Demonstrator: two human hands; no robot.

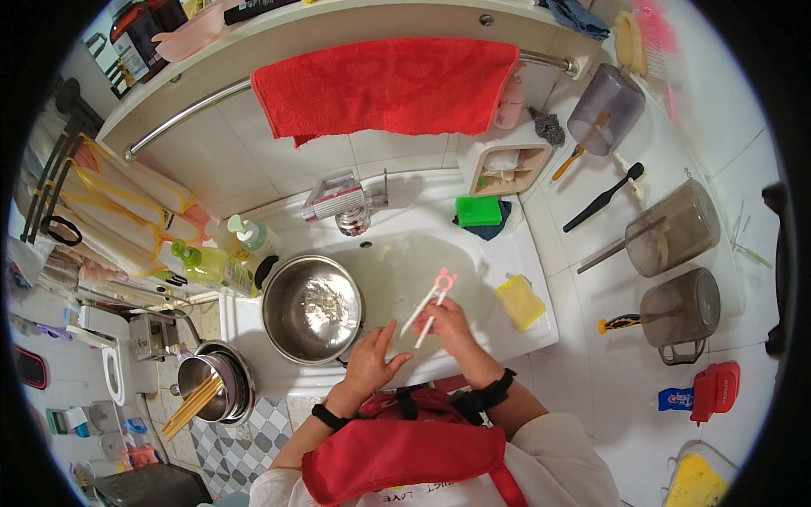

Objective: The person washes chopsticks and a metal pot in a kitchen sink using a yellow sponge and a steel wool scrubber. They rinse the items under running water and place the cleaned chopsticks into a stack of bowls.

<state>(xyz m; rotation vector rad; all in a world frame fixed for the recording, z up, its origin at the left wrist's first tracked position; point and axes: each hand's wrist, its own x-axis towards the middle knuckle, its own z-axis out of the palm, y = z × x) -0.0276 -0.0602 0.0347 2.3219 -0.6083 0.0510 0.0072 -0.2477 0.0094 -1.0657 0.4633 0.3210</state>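
Note:
My right hand [452,324] grips a pair of pink-and-white children's training chopsticks [445,280] over the water. They are joined by a pink ring-shaped piece at the top, and the white sticks spread apart towards me. Beside them, near the sink's front edge, my left hand [369,362] holds nothing, its thumb and fingers apart. Cloudy water stands in the white washbasin [526,345]. A stainless steel pot [279,317] rests at the basin's left side, close to my left hand; its shiny inside makes the contents hard to tell.
A faucet [352,218] rises at the back. Pump bottles [212,266] stand left, with stacked pots [247,386] holding wooden chopsticks [193,405] below. Right are a green sponge [479,211] and yellow sponge [520,302]. A red towel [386,85] hangs above.

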